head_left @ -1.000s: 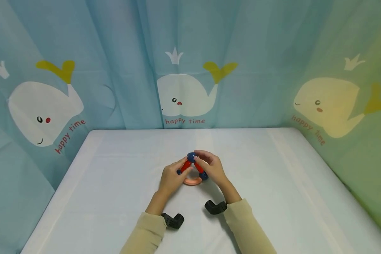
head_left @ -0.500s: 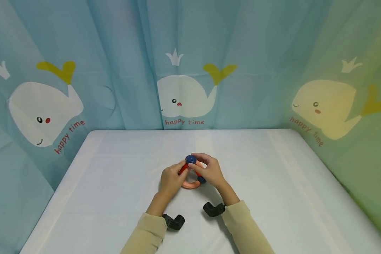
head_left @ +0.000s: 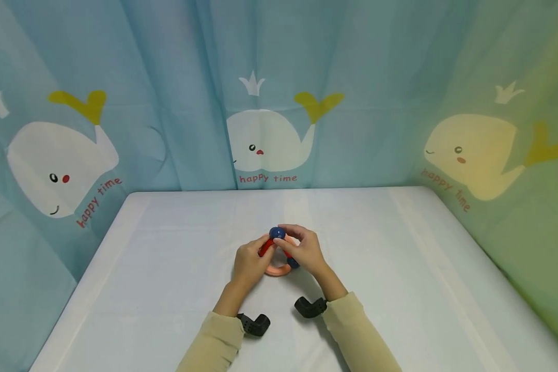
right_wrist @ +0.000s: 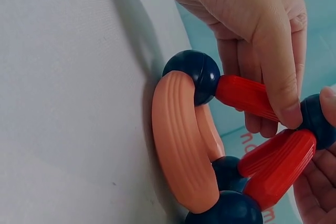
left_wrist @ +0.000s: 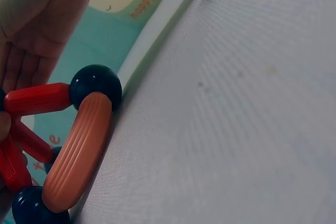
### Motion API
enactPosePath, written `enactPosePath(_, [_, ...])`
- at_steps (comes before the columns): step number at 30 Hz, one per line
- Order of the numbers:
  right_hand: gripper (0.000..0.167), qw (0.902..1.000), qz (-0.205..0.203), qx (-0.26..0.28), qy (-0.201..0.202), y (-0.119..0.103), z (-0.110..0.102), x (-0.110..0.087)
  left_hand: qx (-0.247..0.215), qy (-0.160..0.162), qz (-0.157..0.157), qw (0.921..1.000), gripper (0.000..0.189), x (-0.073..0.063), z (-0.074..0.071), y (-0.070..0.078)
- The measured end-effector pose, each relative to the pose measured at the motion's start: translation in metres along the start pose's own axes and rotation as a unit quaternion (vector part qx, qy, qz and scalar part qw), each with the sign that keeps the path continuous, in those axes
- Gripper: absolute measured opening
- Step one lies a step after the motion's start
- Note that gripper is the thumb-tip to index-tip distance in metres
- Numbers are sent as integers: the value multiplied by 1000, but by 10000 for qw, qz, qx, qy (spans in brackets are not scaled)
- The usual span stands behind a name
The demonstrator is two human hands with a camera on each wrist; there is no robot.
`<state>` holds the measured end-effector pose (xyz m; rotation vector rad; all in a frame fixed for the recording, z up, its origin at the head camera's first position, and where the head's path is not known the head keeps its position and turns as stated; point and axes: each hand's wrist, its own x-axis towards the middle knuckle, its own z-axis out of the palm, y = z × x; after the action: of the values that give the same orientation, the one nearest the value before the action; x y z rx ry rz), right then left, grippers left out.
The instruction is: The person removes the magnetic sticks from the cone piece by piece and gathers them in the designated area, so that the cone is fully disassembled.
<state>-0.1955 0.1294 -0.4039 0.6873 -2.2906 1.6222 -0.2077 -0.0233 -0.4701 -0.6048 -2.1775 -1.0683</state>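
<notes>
A small frame of magnetic building sticks and balls is between both hands at mid-table. Its base joins curved orange sticks [head_left: 277, 270] with blue balls [right_wrist: 191, 74]. From there red sticks [right_wrist: 286, 171] lean together to a top blue ball [head_left: 277, 233]. My left hand [head_left: 250, 262] pinches one red stick [right_wrist: 247, 95] just below the top ball, thumb in front. My right hand [head_left: 307, 251] grips the top ball between thumb and fingers. In the left wrist view, the nearest orange stick [left_wrist: 79, 153] lies close to the table. The left base ball is hidden by my left hand in the head view.
The white-covered table [head_left: 176, 279] extends around the hands. A blue-green curtain [head_left: 186, 139] with whale prints hangs behind and along both sides. Black wrist cameras [head_left: 256, 324] jut inward from both sleeves [head_left: 360, 330].
The frame has tipped slightly and shifted a little toward me and left, showing more of the orange ring. Both hands moved with it and keep their holds.
</notes>
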Motion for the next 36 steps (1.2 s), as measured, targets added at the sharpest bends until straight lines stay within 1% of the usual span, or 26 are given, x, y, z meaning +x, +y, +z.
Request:
enactPosePath(3, [32,10000,11,11,-26,0,0,0,-28,48,-9,10000,29,-1,-1,0])
enactPosePath(10, [31,9996,222,-51,179,1,-2,0,-194,115,135,9997,25,-2,-1,-2])
enactPosePath(13, [32,9995,279,-60,126,2,-4,1,-227,83,188,9995,24,-2,-1,-3])
enactPosePath(17, [34,9993,359,-107,36,1,-6,1,-404,-54,202,9990,25,-2,-4,-6])
enactPosePath(19, [35,9990,431,-63,-6,6,-6,2,-539,-124,156,9983,26,-1,-7,-8])
enactPosePath(24, [35,9973,712,-170,-97,19,-7,4,-767,-348,75,9964,27,0,-12,-13])
enactPosePath(27, [35,9951,907,-364,-130,19,-8,4,-950,-451,62,9944,26,1,-15,-16])
enactPosePath(31, [37,9908,1208,-589,-169,15,-8,4,-1231,-562,-106,9907,24,4,-19,-18])
enactPosePath(36, [38,9872,1362,-799,-242,7,-8,4,-1297,-784,-276,9881,23,5,-25,-20])
